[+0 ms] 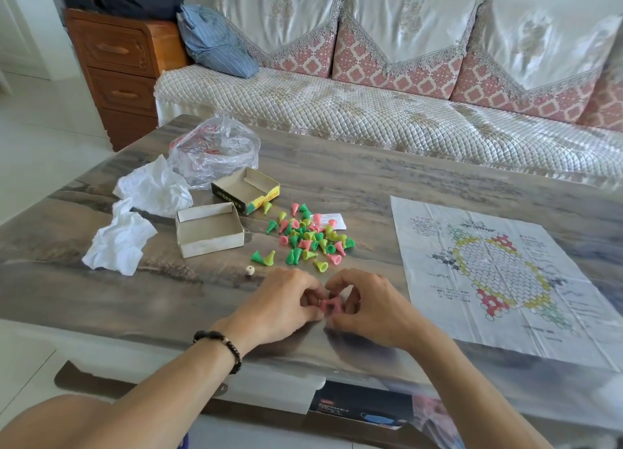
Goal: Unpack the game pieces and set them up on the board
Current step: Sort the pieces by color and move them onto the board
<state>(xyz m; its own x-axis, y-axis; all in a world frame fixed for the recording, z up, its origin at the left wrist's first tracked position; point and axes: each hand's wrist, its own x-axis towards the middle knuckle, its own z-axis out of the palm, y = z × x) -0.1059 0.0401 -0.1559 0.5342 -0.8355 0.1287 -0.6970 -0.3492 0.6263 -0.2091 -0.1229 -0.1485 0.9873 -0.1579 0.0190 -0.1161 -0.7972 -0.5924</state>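
Note:
A heap of small cone-shaped game pieces in pink, green and yellow lies on the table, beside two open cardboard box halves. The paper game board with a hexagon grid lies flat to the right. My left hand and my right hand meet near the table's front edge, fingers curled, both pinching a small cluster of pink pieces between them. A small beige die sits left of my hands.
Crumpled white paper and a clear plastic bag lie at the left of the table. A second box half sits behind the first. A quilted sofa stands beyond the table, a wooden drawer cabinet at far left.

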